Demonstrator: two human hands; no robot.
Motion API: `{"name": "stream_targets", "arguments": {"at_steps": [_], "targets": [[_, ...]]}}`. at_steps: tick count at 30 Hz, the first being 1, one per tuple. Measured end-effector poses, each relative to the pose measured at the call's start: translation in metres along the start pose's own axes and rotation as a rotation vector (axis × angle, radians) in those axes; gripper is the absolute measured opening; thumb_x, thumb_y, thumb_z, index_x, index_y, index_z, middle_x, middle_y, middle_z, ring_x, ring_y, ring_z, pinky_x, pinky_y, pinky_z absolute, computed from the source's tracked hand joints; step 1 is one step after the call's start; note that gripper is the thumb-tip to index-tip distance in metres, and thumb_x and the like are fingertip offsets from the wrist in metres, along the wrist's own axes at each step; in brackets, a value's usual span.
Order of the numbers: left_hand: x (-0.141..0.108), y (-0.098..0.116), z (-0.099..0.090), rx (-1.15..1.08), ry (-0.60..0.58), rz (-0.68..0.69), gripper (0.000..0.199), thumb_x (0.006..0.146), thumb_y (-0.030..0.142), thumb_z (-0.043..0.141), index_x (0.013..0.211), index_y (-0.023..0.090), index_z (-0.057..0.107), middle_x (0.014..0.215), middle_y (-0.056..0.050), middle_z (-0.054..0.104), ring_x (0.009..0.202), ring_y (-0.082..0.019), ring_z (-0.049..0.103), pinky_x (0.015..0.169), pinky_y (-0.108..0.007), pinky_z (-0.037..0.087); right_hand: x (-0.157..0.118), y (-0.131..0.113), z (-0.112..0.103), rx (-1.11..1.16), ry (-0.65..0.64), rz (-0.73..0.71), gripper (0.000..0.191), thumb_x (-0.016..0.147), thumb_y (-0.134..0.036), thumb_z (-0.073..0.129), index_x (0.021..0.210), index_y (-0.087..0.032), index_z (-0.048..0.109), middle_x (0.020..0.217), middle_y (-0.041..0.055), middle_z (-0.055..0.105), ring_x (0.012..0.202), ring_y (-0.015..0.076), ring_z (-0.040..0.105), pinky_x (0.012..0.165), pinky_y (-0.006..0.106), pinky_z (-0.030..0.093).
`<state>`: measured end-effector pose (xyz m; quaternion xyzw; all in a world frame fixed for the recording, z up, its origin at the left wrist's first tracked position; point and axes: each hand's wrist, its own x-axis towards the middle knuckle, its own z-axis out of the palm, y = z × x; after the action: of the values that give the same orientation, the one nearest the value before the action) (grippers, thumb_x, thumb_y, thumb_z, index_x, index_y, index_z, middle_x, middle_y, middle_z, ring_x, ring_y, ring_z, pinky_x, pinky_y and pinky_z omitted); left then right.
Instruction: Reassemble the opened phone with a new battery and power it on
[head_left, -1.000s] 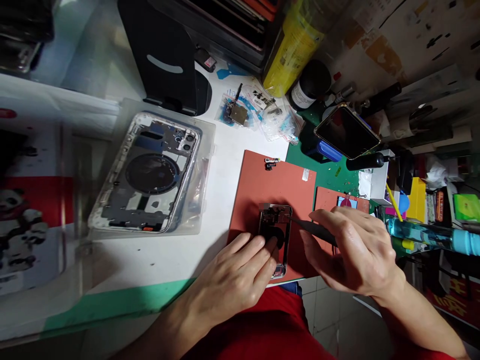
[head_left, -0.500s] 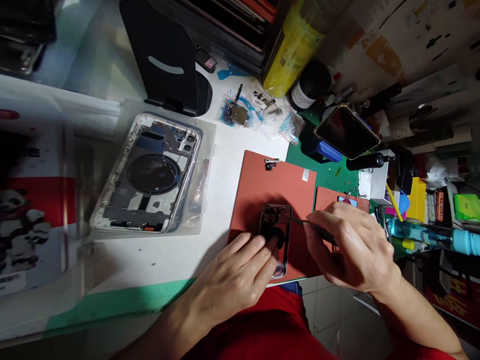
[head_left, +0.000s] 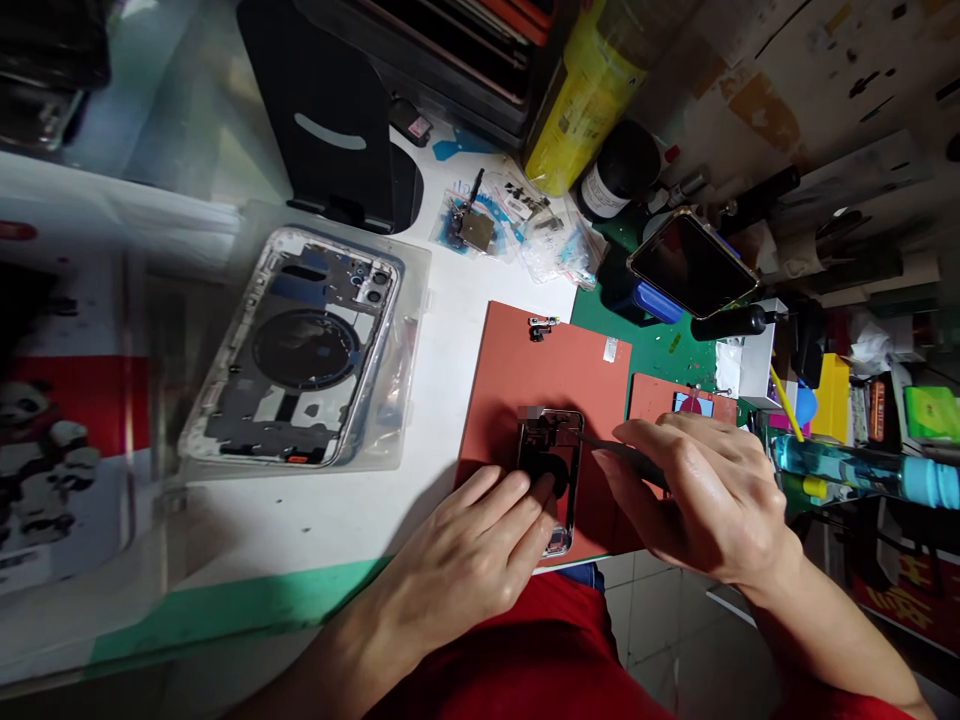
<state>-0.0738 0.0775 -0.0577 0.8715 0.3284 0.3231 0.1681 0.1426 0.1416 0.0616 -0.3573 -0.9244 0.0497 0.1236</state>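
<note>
"Where's the phone (head_left: 567,485)?"

"Lying opened on the red mat (head_left: 517,370), toward the mat's six o'clock edge, its inner parts facing up."

"And the hands?"

"Well apart from each other. Taking the phone as the clock's centre, the left hand (head_left: 480,545) comes in from eight o'clock, fingers bent and resting on it. Whether the thumb grips the edge, I can't tell."

"The right hand (head_left: 709,495)?"

"At three o'clock, pinching a dark tool (head_left: 632,459) between thumb and fingers. It points at the phone's upper right edge; I can't tell if the tip touches."

"What else is around?"

"A small part (head_left: 541,328) on the mat at twelve, a silvery sticker (head_left: 610,350) at one, a bigger shell (head_left: 304,350) on a clear case (head_left: 416,330) at ten."
</note>
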Motion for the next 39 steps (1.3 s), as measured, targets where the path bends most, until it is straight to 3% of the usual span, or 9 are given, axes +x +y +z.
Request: {"name": "stream_targets", "arguments": {"at_steps": [3,8,14,24,30,34,39], "targets": [[-0.0007,0.0005,0.0002,0.004,-0.012,0.003,0.023,0.105,0.006,0.052,0.102,0.011,0.074,0.092,-0.006,0.076,0.088,-0.023,0.066,0.082,-0.039,0.050,0.0007,-0.0004,-0.0002,0.029,-0.017,0.008,0.018,0.098,-0.007,0.063,0.116,-0.008,0.063,0.077,0.0037,0.062,0.067,0.0171,0.051,0.061,0.034,0.043],[-0.0002,0.0014,0.0002,-0.020,-0.002,-0.013,0.022,0.105,0.007,0.054,0.101,0.012,0.074,0.091,-0.006,0.076,0.093,-0.025,0.067,0.082,-0.040,0.049,0.0036,-0.0005,-0.0003,-0.037,0.004,-0.007,0.016,0.097,-0.002,0.068,0.111,-0.010,0.063,0.069,-0.0008,0.060,0.059,0.0144,0.049,0.055,0.033,0.038],[0.0007,0.0010,-0.0011,-0.002,0.000,-0.002,0.026,0.105,0.006,0.051,0.096,0.012,0.074,0.089,-0.006,0.075,0.084,-0.023,0.064,0.080,-0.040,0.048,0.0019,-0.0013,0.0007,0.005,-0.011,0.029,0.016,0.099,-0.008,0.066,0.114,-0.010,0.063,0.072,-0.0009,0.057,0.062,0.0148,0.049,0.059,0.033,0.042],[0.0001,0.0011,0.0008,-0.031,-0.006,-0.013,0.023,0.105,0.007,0.053,0.107,0.010,0.076,0.092,-0.007,0.076,0.092,-0.025,0.066,0.083,-0.041,0.048,-0.0001,-0.0004,-0.0001,-0.012,-0.011,0.020,0.015,0.098,-0.005,0.068,0.111,-0.011,0.064,0.069,-0.0029,0.055,0.060,0.0135,0.046,0.057,0.032,0.037],[-0.0012,0.0015,0.0006,-0.004,-0.026,0.003,0.023,0.105,0.006,0.052,0.108,0.009,0.075,0.095,-0.007,0.076,0.088,-0.023,0.064,0.084,-0.040,0.048,0.0004,-0.0029,-0.0073,0.089,-0.137,0.008,0.023,0.099,-0.008,0.060,0.122,-0.007,0.062,0.089,0.0088,0.063,0.077,0.0205,0.051,0.068,0.036,0.044],[-0.0020,0.0012,-0.0007,-0.014,-0.017,-0.002,0.022,0.104,0.006,0.053,0.108,0.010,0.075,0.093,-0.007,0.076,0.090,-0.024,0.065,0.082,-0.040,0.048,-0.0009,-0.0011,-0.0059,0.058,-0.115,0.041,0.011,0.102,-0.009,0.062,0.113,-0.012,0.062,0.077,0.0004,0.053,0.068,0.0169,0.044,0.063,0.034,0.038],[-0.0021,0.0010,-0.0001,-0.017,-0.021,-0.008,0.022,0.105,0.007,0.053,0.109,0.013,0.074,0.098,-0.008,0.077,0.095,-0.024,0.066,0.083,-0.040,0.050,-0.0019,0.0006,-0.0044,0.026,-0.120,0.033,0.008,0.104,-0.010,0.060,0.109,-0.015,0.062,0.076,-0.0002,0.055,0.067,0.0168,0.046,0.064,0.034,0.038]]}}
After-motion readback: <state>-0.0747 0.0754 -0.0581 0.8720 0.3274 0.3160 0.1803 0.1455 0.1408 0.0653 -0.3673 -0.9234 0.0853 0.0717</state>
